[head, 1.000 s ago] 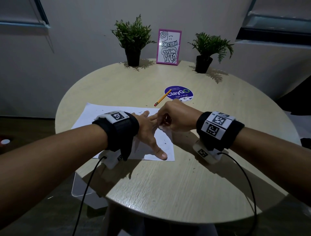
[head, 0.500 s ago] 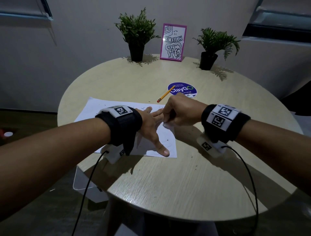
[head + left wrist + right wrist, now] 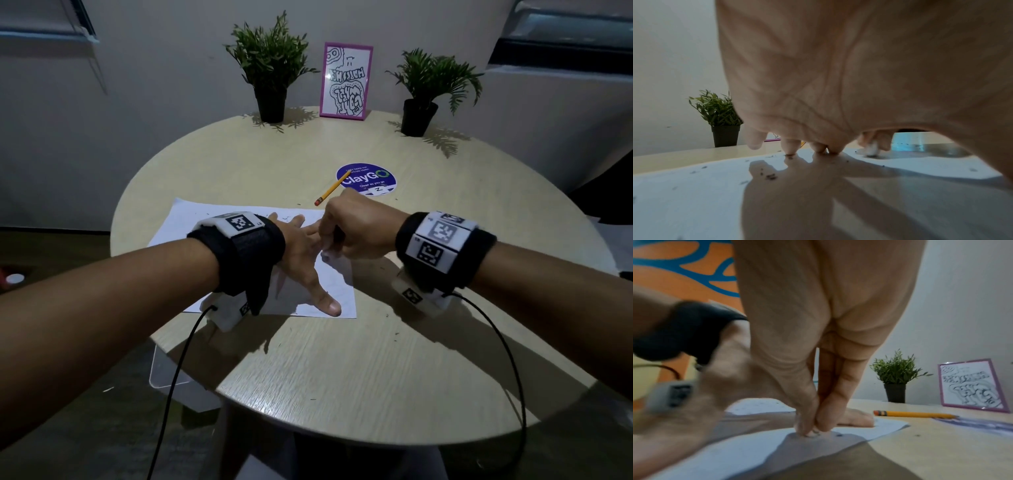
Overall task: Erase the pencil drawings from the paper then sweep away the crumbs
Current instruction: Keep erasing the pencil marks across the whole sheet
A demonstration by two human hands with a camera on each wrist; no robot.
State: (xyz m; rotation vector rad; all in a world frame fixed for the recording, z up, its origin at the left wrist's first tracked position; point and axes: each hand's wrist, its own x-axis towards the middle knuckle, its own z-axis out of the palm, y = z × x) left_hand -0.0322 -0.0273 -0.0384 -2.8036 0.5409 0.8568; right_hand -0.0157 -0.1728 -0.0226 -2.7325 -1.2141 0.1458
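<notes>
Head view first: one round wooden desk [image 3: 342, 359], one sheet of white paper [image 3: 191, 226] lying on its left half. The left hand [image 3: 301, 250] is flat on that sheet, fingers spread and straight, thumb reaching the near edge. The right hand [image 3: 356, 229] sits just right of it, fingers curled tight and bunched downward onto the paper's right part, pinching a small white eraser [image 3: 327, 255] that barely shows beneath them. One yellow pencil [image 3: 330, 190] lies just beyond the paper, pink end nearest, its tip over one round blue sticker [image 3: 368, 180] reading "ClayGO" and "Clean as you go". Two potted plants at the far edge: left plant [image 3: 270, 68], right plant [image 3: 431, 85], and between them one pink-framed drawing [image 3: 346, 81]; its lettering cannot be read. Dark crumbs [image 3: 284, 217] dot the sheet's far edge.

Left wrist view: fingertips [image 3: 790, 147] pressed straight onto the paper [image 3: 694, 194], crumbs [image 3: 770, 177] scattered near them. The white eraser [image 3: 871, 148] is pinched upright at the right, touching the sheet. One plant [image 3: 719, 110] behind.

Right wrist view: fingers [image 3: 807, 423] squeezed together, tips down on the paper [image 3: 735, 451]. One pencil [image 3: 914, 414], one plant [image 3: 896, 371], one framed drawing [image 3: 972, 386] at far right.
</notes>
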